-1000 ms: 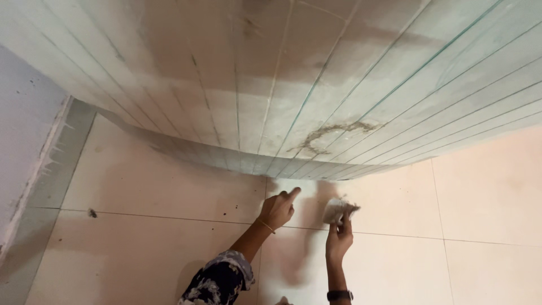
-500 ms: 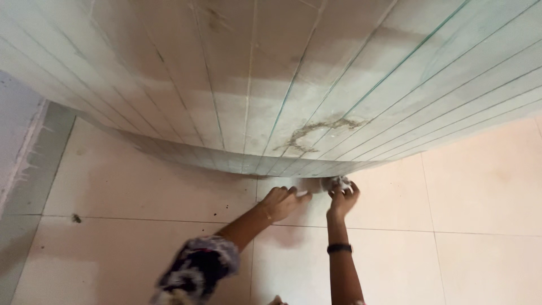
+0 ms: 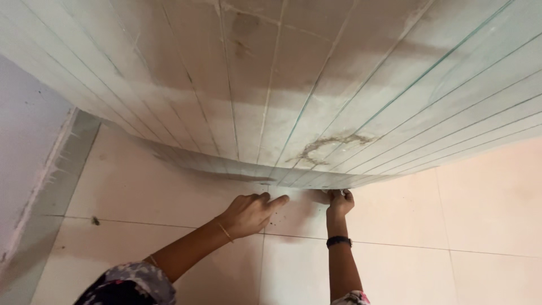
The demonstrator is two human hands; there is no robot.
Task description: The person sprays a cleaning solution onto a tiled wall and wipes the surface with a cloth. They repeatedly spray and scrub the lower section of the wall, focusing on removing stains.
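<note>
Up at the seam where the pale tiled wall [image 3: 169,203] met the overhanging white panelled surface with thin green lines [image 3: 339,101], both arms were stretched high. The right hand [image 3: 340,202] was pushed right against that edge, its fingers curled shut around something small and pale, a scrap of whitish material [image 3: 336,193] that barely peeked out above the knuckles; what exactly it was could not be told from this view, since the fist and the shadow of the overhang hid most of it. That scrap sat inside the grip itself, pressed up into the corner line between wall and panel, just right of a vertical tile joint. A dark band [image 3: 339,241] ringed the right wrist below. The left hand [image 3: 251,213] lay just beside it on the tile, a little lower and to the left, holding nothing: its fingers were loosely bent with the index finger [image 3: 278,200] stretched out and its tip touching the wall close under the seam, pointing towards the right fist. A thin bangle [image 3: 224,230] circled the left wrist, and a patterned sleeve [image 3: 132,282] showed at the bottom edge. Above the two hands, a brownish curling stain [image 3: 327,146] marked the panelled surface. A horizontal grout line [image 3: 440,248] ran across the wall below both hands, passing near the wrists.
</note>
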